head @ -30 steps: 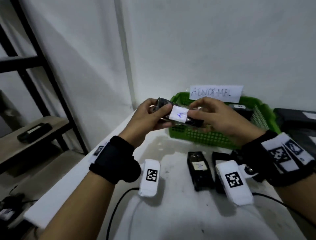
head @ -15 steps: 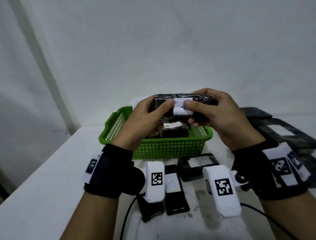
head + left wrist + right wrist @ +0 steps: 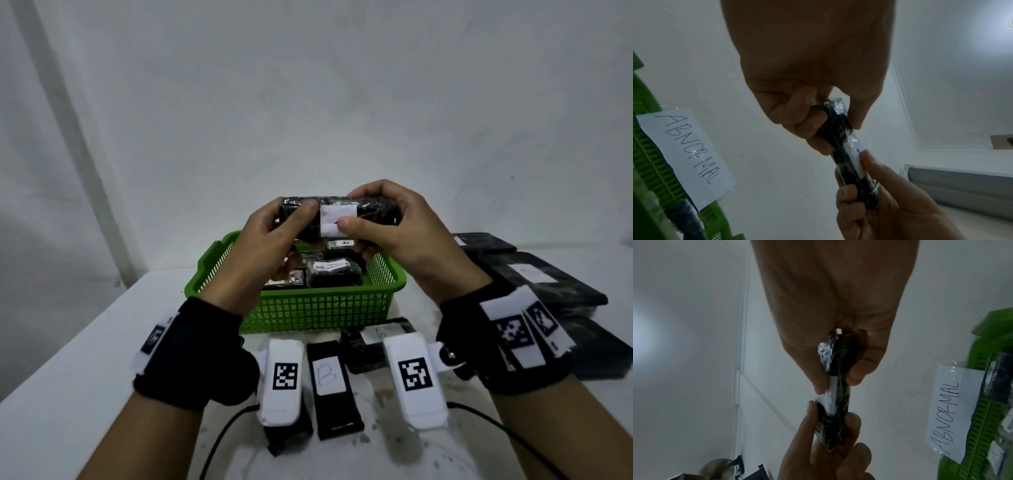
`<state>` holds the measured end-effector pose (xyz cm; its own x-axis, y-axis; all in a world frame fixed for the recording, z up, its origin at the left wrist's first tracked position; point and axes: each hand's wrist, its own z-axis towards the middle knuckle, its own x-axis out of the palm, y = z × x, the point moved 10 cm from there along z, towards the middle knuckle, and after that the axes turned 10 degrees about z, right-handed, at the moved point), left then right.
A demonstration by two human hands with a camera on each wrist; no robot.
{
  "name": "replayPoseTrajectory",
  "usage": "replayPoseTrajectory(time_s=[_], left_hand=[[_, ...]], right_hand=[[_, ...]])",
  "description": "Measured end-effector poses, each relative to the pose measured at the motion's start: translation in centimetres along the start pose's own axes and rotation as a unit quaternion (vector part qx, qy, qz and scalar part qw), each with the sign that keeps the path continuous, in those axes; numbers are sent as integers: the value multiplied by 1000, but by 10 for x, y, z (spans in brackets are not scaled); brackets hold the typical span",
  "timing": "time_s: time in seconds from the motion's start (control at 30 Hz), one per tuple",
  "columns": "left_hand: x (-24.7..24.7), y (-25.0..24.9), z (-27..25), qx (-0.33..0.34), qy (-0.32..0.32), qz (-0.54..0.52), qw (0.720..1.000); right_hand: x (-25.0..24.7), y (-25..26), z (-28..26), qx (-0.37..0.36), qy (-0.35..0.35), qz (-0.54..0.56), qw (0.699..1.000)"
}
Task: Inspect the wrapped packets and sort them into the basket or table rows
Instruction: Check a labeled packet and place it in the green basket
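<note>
I hold one wrapped packet (image 3: 339,216) level in the air above the green basket (image 3: 308,310), one end in each hand. My left hand (image 3: 263,246) has its fingers (image 3: 809,123) curled behind the packet's left end with the thumb pressed on its front. My right hand (image 3: 404,236) grips the right end the same way, its thumb lying on the white paper label (image 3: 334,219) at the packet's middle. In the wrist views the packet is black under shiny clear film, and blue ink shows on the label beside my right thumb.

Inside the basket lie more wrapped packets; one with a barcode sticker (image 3: 334,272) sits near the front wall. A paper sign reading ABNORMAL (image 3: 688,155) is stuck on the basket's far rim.

In front of the basket, on the white counter (image 3: 85,359), a packet labelled B (image 3: 334,383) lies lengthwise, and another labelled packet (image 3: 368,346) lies just beside it, closer to the basket wall. To the right of the basket, larger black wrapped packs (image 3: 548,284) are piled on the counter.
</note>
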<state>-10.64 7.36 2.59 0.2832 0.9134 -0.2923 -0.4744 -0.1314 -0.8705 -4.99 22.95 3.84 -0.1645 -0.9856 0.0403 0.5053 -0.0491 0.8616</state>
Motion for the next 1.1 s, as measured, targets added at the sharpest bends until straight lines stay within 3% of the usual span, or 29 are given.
replayPoseTrajectory(time_s=[0.43, 0.6, 0.8, 0.97, 1.1], left_hand=[[5, -20, -1, 109, 8, 62, 992], [6, -17, -1, 102, 12, 51, 993], [6, -16, 0, 67, 20, -8, 998], [8, -9, 4, 83, 34, -4, 996], [12, -7, 4, 84, 45, -9, 995]], right_hand=[[-10, 10, -2, -35, -26, -18, 999], [-5, 16, -3, -66, -19, -29, 997], [0, 3, 0, 14, 24, 53, 998], [-4, -13, 3, 63, -12, 77, 995], [-11, -12, 3, 42, -39, 78, 995]])
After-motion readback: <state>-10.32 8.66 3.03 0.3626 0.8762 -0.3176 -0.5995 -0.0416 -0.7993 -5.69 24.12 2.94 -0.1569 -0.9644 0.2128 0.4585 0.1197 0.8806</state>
